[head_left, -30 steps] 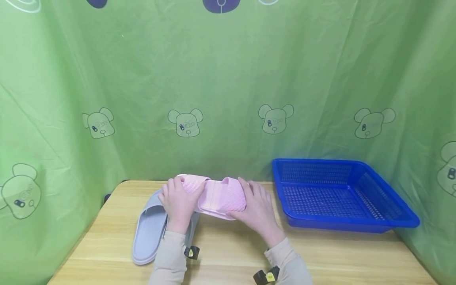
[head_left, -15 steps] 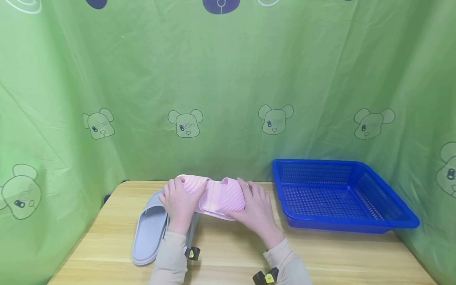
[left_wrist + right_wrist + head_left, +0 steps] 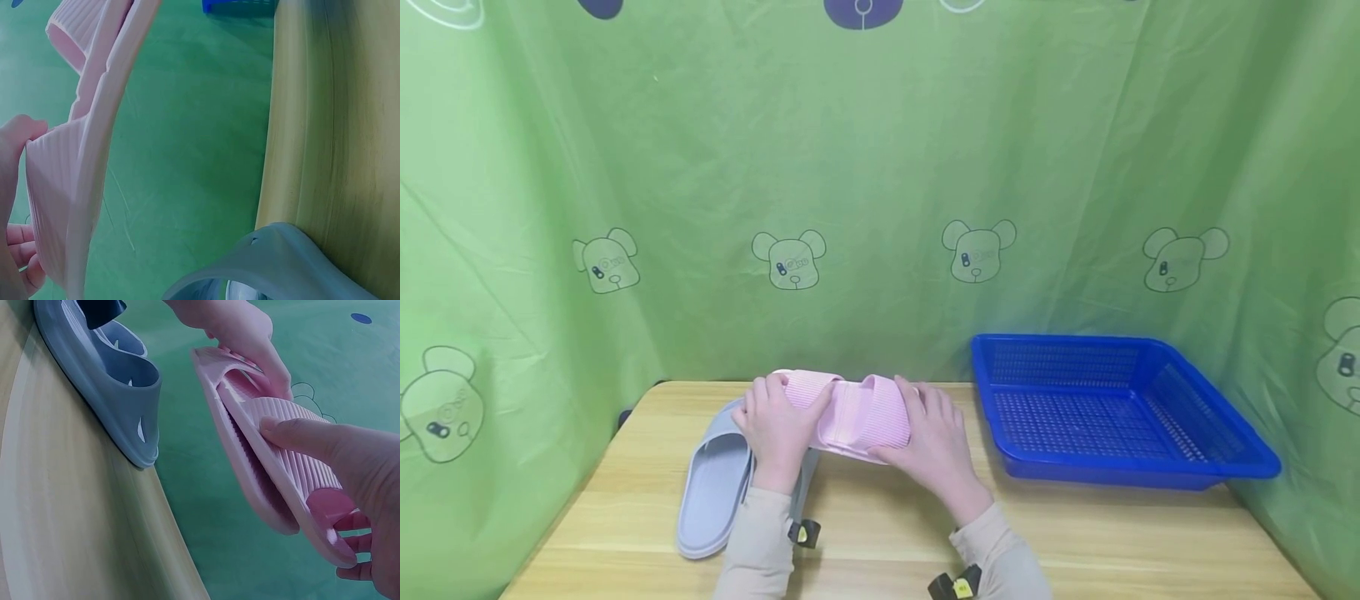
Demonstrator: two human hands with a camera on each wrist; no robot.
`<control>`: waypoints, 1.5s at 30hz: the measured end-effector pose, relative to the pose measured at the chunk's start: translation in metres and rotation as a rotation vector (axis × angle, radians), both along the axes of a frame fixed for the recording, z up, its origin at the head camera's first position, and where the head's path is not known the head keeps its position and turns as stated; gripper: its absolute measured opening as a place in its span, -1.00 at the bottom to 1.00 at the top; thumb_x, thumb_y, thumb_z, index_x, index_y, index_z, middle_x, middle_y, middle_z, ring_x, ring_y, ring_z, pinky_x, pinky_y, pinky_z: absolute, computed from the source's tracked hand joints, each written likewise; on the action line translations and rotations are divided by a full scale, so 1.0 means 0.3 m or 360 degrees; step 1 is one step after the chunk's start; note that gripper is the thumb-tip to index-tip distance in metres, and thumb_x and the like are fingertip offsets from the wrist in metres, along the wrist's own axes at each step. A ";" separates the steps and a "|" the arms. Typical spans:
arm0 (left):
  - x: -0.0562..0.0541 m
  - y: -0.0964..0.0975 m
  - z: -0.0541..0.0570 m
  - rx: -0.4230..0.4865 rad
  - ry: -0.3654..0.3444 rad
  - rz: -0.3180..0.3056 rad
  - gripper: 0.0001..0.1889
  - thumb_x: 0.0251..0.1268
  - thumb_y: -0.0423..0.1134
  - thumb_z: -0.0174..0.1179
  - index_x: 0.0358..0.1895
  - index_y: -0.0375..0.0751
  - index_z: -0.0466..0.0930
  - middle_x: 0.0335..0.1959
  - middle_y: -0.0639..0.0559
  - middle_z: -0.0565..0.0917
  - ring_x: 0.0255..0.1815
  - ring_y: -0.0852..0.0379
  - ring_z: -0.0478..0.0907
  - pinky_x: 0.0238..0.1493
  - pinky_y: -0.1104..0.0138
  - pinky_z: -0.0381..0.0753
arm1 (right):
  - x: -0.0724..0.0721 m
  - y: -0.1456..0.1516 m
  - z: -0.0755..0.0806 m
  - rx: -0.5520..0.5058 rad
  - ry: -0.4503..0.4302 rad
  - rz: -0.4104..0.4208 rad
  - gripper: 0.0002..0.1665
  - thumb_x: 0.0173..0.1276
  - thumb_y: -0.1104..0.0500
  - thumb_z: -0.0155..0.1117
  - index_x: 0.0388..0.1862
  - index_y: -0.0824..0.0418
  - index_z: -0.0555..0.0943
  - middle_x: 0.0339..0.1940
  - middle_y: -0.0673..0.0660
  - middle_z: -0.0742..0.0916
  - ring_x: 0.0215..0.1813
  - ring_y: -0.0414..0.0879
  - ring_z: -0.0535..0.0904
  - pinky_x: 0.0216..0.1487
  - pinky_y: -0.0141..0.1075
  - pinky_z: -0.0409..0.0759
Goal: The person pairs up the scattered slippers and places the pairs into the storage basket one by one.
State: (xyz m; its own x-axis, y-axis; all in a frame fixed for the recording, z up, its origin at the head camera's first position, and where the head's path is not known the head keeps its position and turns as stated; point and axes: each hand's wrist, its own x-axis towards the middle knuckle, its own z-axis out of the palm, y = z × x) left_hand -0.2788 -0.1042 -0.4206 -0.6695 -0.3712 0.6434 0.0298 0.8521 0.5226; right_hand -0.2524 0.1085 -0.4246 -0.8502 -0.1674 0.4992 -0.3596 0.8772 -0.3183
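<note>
Two pink ribbed slippers overlap sole against sole at the table's far edge, toes pointing apart. My left hand grips the left pink slipper, its thumb over the ribbed strap. Across from it, my right hand grips the right pink slipper; in the right wrist view the thumb presses this pink slipper on its strap while the fingers curl round the toe end. Both are raised off the wood. A pair of grey-blue slippers lies beneath and left of my left hand, the left grey-blue slipper in fuller view, the other partly hidden by my forearm.
To the right stands a blue plastic basket with perforated walls, nothing in it. The wooden table ends just behind the pink slippers. Green curtain with bear faces surrounds the table's back and sides.
My right hand has shifted slightly left with its pink slipper, so the two slippers overlap a little more. My left hand, the grey-blue slippers and the basket stay in place.
</note>
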 end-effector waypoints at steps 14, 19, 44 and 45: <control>-0.002 0.005 -0.003 -0.0081 0.0048 0.0003 -0.23 -0.18 0.49 0.31 -0.23 -0.19 0.49 -0.35 -0.09 0.50 -0.31 -0.09 0.40 -0.22 0.10 0.24 | -0.001 -0.020 -0.006 0.0006 0.0079 -0.0016 0.32 -0.25 -0.47 0.51 0.47 0.05 0.26 0.23 0.27 0.51 0.26 0.17 0.40 0.21 0.12 0.44; 0.001 0.008 -0.001 -0.0065 0.0019 -0.0012 -0.23 -0.17 0.48 0.31 -0.22 -0.19 0.49 -0.34 -0.09 0.50 -0.29 -0.08 0.40 -0.19 0.10 0.24 | -0.001 -0.024 -0.009 0.0015 0.0071 -0.0009 0.31 -0.22 -0.45 0.50 0.48 0.06 0.25 0.22 0.26 0.51 0.25 0.16 0.40 0.20 0.10 0.43; -0.003 0.027 -0.023 -0.0110 0.0096 0.0008 -0.24 -0.23 0.50 0.31 -0.28 -0.17 0.55 -0.39 -0.06 0.55 -0.35 -0.05 0.43 -0.25 0.11 0.25 | -0.004 -0.020 -0.029 -0.0037 0.0129 0.0017 0.30 -0.23 -0.40 0.54 0.46 0.10 0.28 0.18 0.27 0.53 0.21 0.15 0.42 0.21 0.09 0.43; -0.003 0.028 -0.022 -0.0109 0.0093 0.0006 -0.25 -0.23 0.50 0.31 -0.28 -0.17 0.54 -0.39 -0.06 0.55 -0.35 -0.05 0.43 -0.26 0.11 0.25 | -0.005 -0.020 -0.029 -0.0040 0.0127 0.0018 0.30 -0.23 -0.40 0.55 0.46 0.10 0.28 0.18 0.26 0.53 0.20 0.15 0.42 0.21 0.09 0.43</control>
